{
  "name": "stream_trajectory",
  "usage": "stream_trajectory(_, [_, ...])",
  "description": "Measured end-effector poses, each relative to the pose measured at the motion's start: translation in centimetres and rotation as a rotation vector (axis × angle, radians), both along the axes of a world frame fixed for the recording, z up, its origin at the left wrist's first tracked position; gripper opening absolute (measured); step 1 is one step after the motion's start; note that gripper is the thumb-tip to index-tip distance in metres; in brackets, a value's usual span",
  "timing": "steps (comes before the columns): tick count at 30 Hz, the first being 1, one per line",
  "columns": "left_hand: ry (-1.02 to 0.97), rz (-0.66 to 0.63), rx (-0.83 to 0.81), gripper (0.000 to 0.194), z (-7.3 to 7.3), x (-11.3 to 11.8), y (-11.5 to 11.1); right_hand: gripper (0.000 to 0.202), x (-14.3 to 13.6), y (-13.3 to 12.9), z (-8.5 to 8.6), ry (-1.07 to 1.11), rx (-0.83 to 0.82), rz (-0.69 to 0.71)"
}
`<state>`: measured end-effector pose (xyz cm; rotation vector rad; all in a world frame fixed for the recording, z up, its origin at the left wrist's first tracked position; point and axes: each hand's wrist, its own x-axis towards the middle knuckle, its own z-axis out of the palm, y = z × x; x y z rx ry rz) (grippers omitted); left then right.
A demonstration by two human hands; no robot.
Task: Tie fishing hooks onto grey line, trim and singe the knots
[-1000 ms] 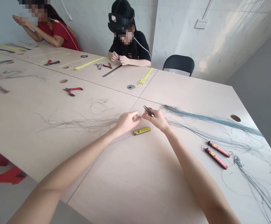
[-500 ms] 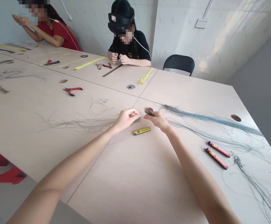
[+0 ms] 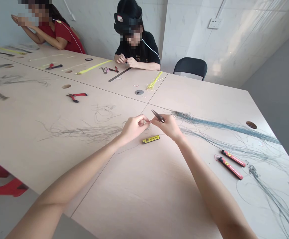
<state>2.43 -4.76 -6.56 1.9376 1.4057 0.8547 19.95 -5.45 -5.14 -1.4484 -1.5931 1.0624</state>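
Observation:
My right hand [image 3: 168, 126] is closed around small thread snips [image 3: 158, 116], whose pointed dark blades stick up and to the left past the fingers. Thumb and index finger of my left hand [image 3: 134, 127] are pinched together on what looks like the end of a thin grey cord, mostly hidden. Both sets of fingertips nearly meet. Under and left of the left hand spreads a loose bundle of thin grey cords [image 3: 92, 132]. A yellow lighter [image 3: 150, 139] lies just below the hands.
On the right lie a bundle of blue-grey cords [image 3: 224, 125], two red lighters [image 3: 231, 168] and another cord bundle [image 3: 266, 189]. Red-handled pliers [image 3: 76, 97] lie at left. Across the table, a person in black [image 3: 137, 49] and one in red [image 3: 62, 38] sit near yellow cords [image 3: 154, 80].
The right hand has turned and come closer to the left fingertips; the snips' blades now point more up and left and look closer together. The left hand has barely moved.

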Motion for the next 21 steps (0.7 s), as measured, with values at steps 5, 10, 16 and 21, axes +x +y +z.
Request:
stream_trajectory(5, [0.297, 0.057, 0.122, 0.001, 0.4, 0.3, -0.4, 0.014, 0.1, -0.2, 0.8, -0.041, 0.053, -0.016])
stream_trajectory(10, [0.558, 0.123, 0.163, 0.004, 1.3, -0.9, 0.7, 0.014, 1.9, -0.1, 2.4, 0.073, 0.079, -0.096])
stream_trajectory(16, [0.627, 0.334, 0.150, 0.013, 4.2, -3.9, 1.9, 0.013, 6.0, 0.1, 4.7, 0.153, 0.164, -0.331])
stream_trajectory(21, [0.613, 0.458, 0.180, 0.015, 6.2, -5.9, 2.0, 0.028, 9.4, -0.7, 6.5, 0.194, 0.184, -0.491])
